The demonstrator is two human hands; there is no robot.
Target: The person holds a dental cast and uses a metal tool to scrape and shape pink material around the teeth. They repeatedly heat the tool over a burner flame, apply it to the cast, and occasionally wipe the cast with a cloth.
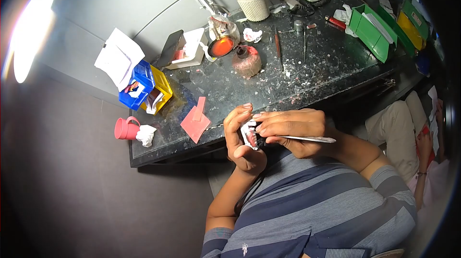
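Just past the front edge of the bench, my left hand (246, 157) curls around a small white dental cast with pink wax (250, 137), thumb on the near side and fingers on the far side. My right hand (298, 124) pinches a thin metal carving tool (314, 139) like a pen. Its tip meets the cast, partly hidden behind my fingers, while the handle sticks out to the right. Left of my hands, pink wax sheets (196, 123) lie on the dark bench, a small strip over a larger square.
A round spirit burner (247, 63), an orange dish (222, 46) and a white box (192, 49) stand on the speckled bench (307, 78). Blue (137, 85) and green bins (372, 32) flank it. A pink mug (126, 129) sits at the left corner. Another person (401, 126) sits at right.
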